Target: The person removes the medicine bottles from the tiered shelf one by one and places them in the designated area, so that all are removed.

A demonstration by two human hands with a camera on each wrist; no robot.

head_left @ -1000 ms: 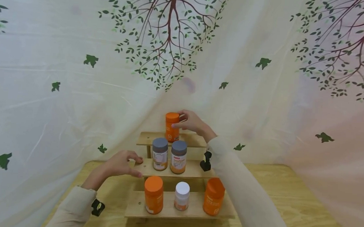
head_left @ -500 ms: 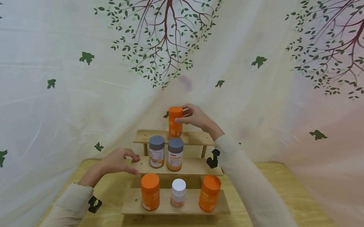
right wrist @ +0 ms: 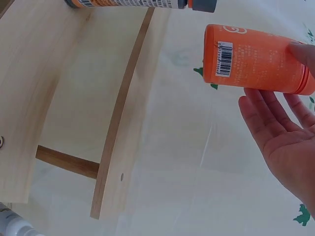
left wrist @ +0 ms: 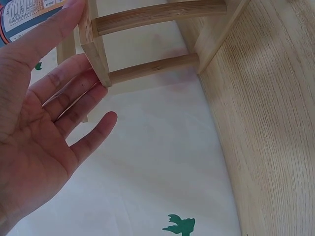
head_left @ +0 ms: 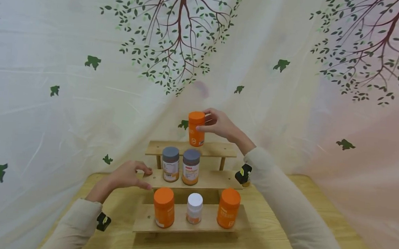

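Note:
An orange bottle (head_left: 195,129) with an orange lid is held upright by my right hand (head_left: 220,124), thumb in front and fingers behind. In the right wrist view this bottle (right wrist: 251,59) shows a barcode, and a gap separates it from the top shelf board (right wrist: 123,118). My left hand (head_left: 126,176) holds the left end of the middle shelf of a tiered wooden rack (head_left: 216,179), thumb at the front edge and fingertips at the back. Seen from the left wrist, the fingers (left wrist: 81,105) touch the board's end and the little finger stands free.
Two grey-lidded bottles (head_left: 170,164) stand on the middle shelf. Along the bottom shelf are an orange bottle (head_left: 164,208) at left, a small white-lidded bottle (head_left: 194,208) and another orange bottle (head_left: 228,209) at right. A leaf-printed cloth (head_left: 118,104) hangs behind the wooden table (head_left: 268,235).
My right hand has lifted the orange bottle up off the top shelf and slightly to the right. The left hand keeps its place on the rack while the head view shifts slightly.

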